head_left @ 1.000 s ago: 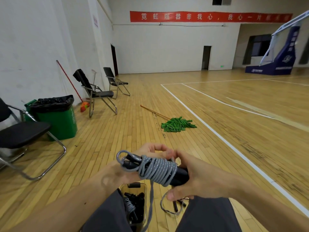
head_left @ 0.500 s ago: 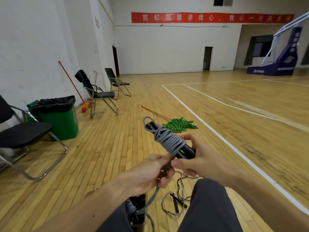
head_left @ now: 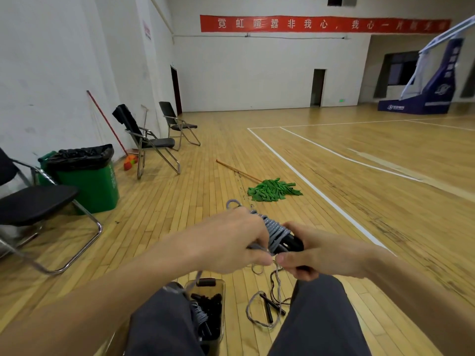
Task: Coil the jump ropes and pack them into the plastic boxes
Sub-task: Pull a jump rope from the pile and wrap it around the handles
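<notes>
One box point(head_left: 222, 301), perhaps three ropes point(head_left: 277, 231)

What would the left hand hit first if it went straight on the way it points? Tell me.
The coiled jump rope: the left hand points rightward and touches its grey wraps. Just beyond sits the right hand gripping it, though depth is unclear.

Grey jump rope point(head_left: 276, 231) coiled round black handles point(head_left: 291, 244) — plastic box point(head_left: 218, 286) below.

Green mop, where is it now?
In the head view, the green mop lies on the wooden floor near the middle, just left of the white court line and beyond the grey jump rope.
</notes>
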Available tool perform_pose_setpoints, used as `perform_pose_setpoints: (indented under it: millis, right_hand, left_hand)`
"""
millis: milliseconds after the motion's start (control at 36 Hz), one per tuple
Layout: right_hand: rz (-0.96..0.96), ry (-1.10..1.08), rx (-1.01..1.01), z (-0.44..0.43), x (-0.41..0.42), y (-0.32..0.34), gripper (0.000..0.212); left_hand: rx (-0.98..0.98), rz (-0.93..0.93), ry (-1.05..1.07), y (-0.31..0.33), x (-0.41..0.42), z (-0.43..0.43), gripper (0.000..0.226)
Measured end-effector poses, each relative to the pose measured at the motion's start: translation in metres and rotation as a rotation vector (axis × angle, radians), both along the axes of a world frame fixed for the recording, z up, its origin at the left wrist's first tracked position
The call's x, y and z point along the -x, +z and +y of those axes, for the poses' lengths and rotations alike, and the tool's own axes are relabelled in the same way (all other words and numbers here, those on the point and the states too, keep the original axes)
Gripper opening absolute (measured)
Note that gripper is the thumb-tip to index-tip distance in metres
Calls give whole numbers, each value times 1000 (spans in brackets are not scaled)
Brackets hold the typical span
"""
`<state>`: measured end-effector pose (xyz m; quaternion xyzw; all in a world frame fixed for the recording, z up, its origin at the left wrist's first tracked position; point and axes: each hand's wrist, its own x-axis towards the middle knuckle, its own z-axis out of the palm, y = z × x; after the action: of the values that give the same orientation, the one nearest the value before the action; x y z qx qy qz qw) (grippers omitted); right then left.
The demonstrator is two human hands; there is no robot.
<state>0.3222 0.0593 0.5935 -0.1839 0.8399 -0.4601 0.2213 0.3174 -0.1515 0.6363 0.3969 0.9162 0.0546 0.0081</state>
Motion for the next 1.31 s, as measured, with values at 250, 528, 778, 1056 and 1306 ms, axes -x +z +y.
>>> perform_pose_setpoints:
  millis: [250, 528, 778, 1056, 1306]
  right_hand:
    - [30, 187, -225, -22, -8, 15, 22]
    - [144, 200, -133, -32, -16, 14, 34]
    - [158, 233, -196, -32, -21, 15, 31]
    - [124, 318, -74, -20, -19, 16, 16]
    - [214, 199, 187, -20, -6, 4, 38]
  left_hand:
    - [-85, 101, -180, 21, 16, 7, 36]
    - [-290, -181, -111, 18, 28, 2, 39]
    - [-323, -497, -111, 14, 37, -7, 30]
    - [-427, -550, -146, -8, 44, -10, 54]
    - [-908, -1017, -122, -47, 51, -18, 37]
